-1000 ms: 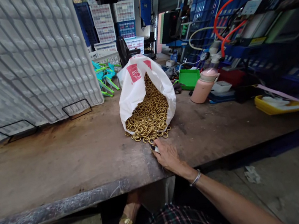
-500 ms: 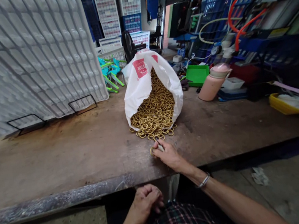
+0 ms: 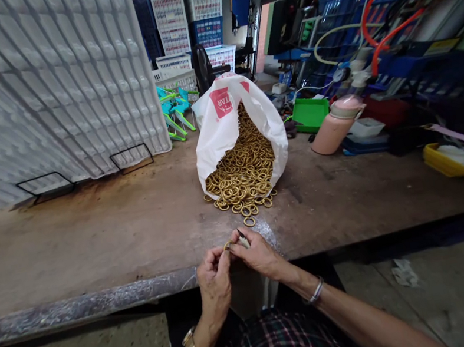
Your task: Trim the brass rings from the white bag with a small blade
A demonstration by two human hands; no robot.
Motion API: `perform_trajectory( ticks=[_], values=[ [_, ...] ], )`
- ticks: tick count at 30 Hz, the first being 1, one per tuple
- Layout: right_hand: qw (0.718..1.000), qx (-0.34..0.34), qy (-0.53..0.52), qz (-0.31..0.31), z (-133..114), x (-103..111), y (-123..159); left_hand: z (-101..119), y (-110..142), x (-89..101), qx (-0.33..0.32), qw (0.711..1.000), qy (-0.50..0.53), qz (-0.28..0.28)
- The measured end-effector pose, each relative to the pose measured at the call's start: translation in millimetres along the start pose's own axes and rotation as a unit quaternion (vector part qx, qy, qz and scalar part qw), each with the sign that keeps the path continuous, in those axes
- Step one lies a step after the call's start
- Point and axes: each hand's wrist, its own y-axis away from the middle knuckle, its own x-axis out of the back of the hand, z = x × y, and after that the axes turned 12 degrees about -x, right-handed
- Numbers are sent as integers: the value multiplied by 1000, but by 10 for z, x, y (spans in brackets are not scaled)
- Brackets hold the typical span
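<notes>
Head: shiny, round golden rings (image 3: 243, 174)

On the near side of the white bag (image 3: 216, 140), our left hand (image 3: 215, 289) and right hand (image 3: 263, 257) pinch one gold ring (image 3: 227, 245) between them, and the right hand also grips a small tool (image 3: 244, 242) with a dark tip. More gold rings (image 3: 244, 170) fill the bag and spill from its mouth onto our table (image 3: 134, 232). Right of the bag we see a green tray (image 3: 310, 114) and a pink bottle (image 3: 330, 133).
</notes>
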Motion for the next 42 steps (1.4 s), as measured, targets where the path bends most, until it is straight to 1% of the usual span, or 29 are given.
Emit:
perform_trajectory(
  ticks=[3,5,7,9,11,13,16,18,20,23,29,36,42],
  values=[
    [999,6,37,-10,-44,53,-11,-21,8,40,-42,997,-62,-12],
    [998,16,66,-5,-58,66,-28,-37,8,51,-57,993,-97,-20],
    [995,30,91,1,-55,55,-48,-45,4,50,-66,991,-112,-32],
    [994,38,100,4,-42,33,-63,-38,0,42,-62,992,-102,-41],
    [995,31,99,7,-30,15,-70,-17,-7,35,-34,996,-72,-50],
    [995,18,98,10,-23,8,-71,14,-15,31,20,997,-39,-62],
    [996,11,93,7,-23,12,-68,56,-33,34,102,991,9,-87],
    [996,16,89,3,-25,15,-68,71,-48,39,136,984,44,-105],
    [996,23,83,1,-26,17,-72,73,-63,46,157,978,74,-114],
    [997,28,72,5,-15,17,-85,66,-79,54,163,975,98,-117],
    [998,36,61,2,22,13,-106,63,-78,51,161,974,111,-112],
    [995,34,94,17,-44,12,-90,68,-66,44,158,978,93,-97],
    [998,17,59,-18,-49,12,-109,48,-72,74,165,975,117,-96]
  ],
)
